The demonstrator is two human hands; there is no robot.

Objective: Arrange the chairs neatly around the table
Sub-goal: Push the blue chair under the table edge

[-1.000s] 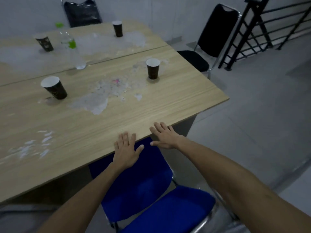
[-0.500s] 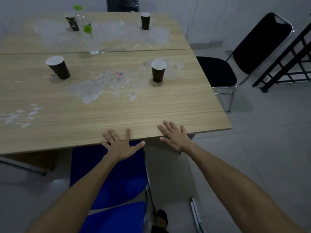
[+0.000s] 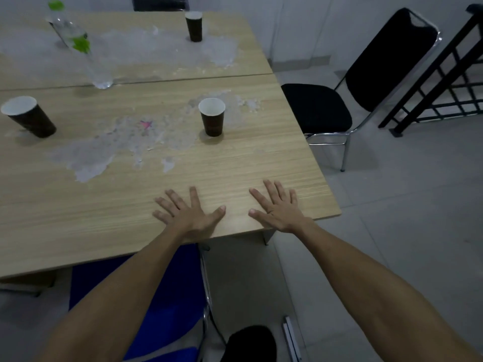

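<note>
I see a blue chair [image 3: 167,304] tucked under the near edge of the wooden table [image 3: 235,165], its back toward me. A black chair [image 3: 347,82] with a chrome frame stands at the table's right side, angled, seat close to the edge. Another dark chair [image 3: 156,2] shows at the far side.

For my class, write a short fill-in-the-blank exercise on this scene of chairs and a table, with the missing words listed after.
1. Both hands, left hand and right hand, lie open and ____ on the table.
2. The chair at the table's right end is ____ in colour.
3. The chair below the person's arms is ____.
4. ____ dark paper cups stand on the table.

Missing words: flat; black; blue; three
</note>
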